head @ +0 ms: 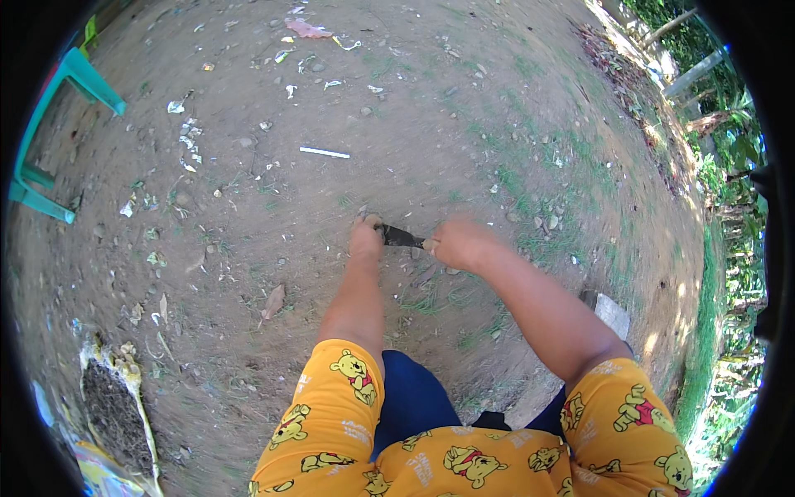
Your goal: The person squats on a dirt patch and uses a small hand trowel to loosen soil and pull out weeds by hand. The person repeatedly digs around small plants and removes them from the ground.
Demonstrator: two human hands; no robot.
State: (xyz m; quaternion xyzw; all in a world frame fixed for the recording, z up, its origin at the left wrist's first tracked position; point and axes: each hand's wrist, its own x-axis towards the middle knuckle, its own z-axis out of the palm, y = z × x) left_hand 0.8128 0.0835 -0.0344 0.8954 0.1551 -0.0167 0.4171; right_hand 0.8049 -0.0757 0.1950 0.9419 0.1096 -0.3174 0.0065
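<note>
A knife with a broad, dark blade (402,237) spans the gap between my two hands, low over bare soil. My right hand (463,243), blurred, grips its light-coloured handle (429,245). At the other end, the fingers of my left hand (366,237) curl around the blade's far part, and the tip is hidden there. Tufts of grass (422,303) and a few small stones lie on the ground just below the knife. A dry brown leaf (273,301) rests to the left of my left forearm.
A teal plastic chair (37,118) stands at the far left. Beyond my hands lies a white stick-like piece (324,152). Litter scraps (189,143) dot the soil. A pale block (612,315) sits beside my right arm. An open sack of dark matter (115,404) is at lower left.
</note>
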